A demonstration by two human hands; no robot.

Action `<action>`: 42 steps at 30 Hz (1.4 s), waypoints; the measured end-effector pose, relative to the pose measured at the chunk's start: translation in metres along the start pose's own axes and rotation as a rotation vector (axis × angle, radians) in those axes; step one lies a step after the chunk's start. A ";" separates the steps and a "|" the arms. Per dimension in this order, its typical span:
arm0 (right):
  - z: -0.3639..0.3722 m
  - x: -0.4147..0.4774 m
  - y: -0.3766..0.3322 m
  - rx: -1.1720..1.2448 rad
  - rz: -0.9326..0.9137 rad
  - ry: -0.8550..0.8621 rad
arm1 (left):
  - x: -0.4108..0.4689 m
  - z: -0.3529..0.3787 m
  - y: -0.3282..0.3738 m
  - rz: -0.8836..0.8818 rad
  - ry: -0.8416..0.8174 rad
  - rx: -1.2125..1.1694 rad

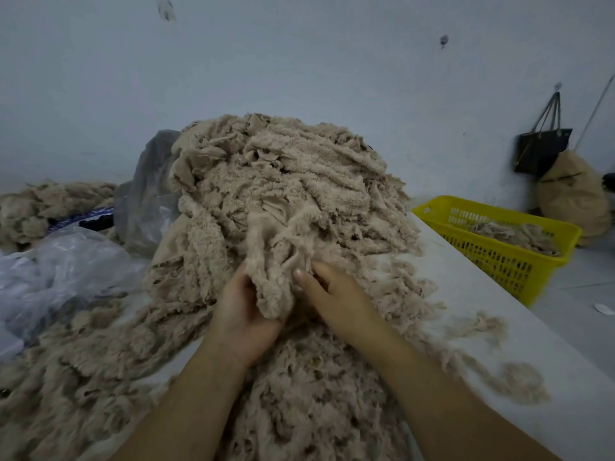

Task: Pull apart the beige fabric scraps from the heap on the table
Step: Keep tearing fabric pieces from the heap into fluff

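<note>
At the near foot of the heap (286,181), centre of the table (519,327): one beige fleece scrap (269,287) is held between both hands. Its long axis runs away from the person, from the hands up into the heap. The near end hangs at the hands; the far end merges with the pile, and I can't tell where it stops.

Left hand (243,317) is palm-up at the scrap's left edge and lower end. It grips from beneath, with the fabric draped over its curled fingers and the fingertips hidden. Right hand (336,294) is on the scrap's right edge, thumb pressed on the fleece. Its other fingers are tucked behind, so it reads as a pinch. The hands are close together, both at the near end, with neither clearly nearer the heap.

Judgement: the separation is sideways, across the long axis, left hand going left and right hand going right. The far end may also need drawing toward the person to clear the pile. Neighbouring scraps could snag and drag along.

Torn loose fluff (332,394) is spread on the table under and around the forearms. Clear plastic bags (66,264) lie to the left of the heap. A yellow basket (499,261), with some beige pieces inside, sits off the table's right edge.
</note>
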State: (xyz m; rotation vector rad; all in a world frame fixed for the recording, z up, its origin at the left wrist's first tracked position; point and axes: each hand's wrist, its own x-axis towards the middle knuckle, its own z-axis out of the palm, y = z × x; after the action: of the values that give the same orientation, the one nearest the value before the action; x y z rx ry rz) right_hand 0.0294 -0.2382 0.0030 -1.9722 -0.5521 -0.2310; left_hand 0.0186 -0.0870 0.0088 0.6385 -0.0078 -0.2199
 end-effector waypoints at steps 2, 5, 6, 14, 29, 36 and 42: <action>-0.005 0.002 0.000 -0.028 0.042 0.061 | 0.000 0.002 0.001 0.039 0.024 -0.008; -0.014 0.004 -0.001 0.054 0.114 0.173 | -0.001 0.006 0.004 0.132 0.077 -0.085; -0.016 0.005 0.000 0.087 0.134 0.226 | -0.001 0.005 0.005 0.164 0.120 -0.110; -0.043 0.006 0.026 0.234 0.283 0.557 | 0.000 -0.007 0.017 0.289 0.185 -0.138; 0.002 0.002 0.009 0.345 0.083 -0.025 | -0.002 0.010 -0.016 0.254 -0.037 0.558; -0.007 0.003 0.011 0.121 0.131 0.199 | 0.002 0.007 -0.017 0.231 0.018 0.649; -0.015 0.005 0.012 0.025 0.159 0.335 | 0.006 0.005 -0.020 0.171 0.104 0.797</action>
State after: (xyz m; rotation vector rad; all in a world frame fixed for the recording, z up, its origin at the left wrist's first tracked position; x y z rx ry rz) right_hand 0.0408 -0.2543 0.0028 -1.8896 -0.1799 -0.4417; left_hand 0.0205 -0.1066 0.0002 1.4359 -0.0519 -0.0071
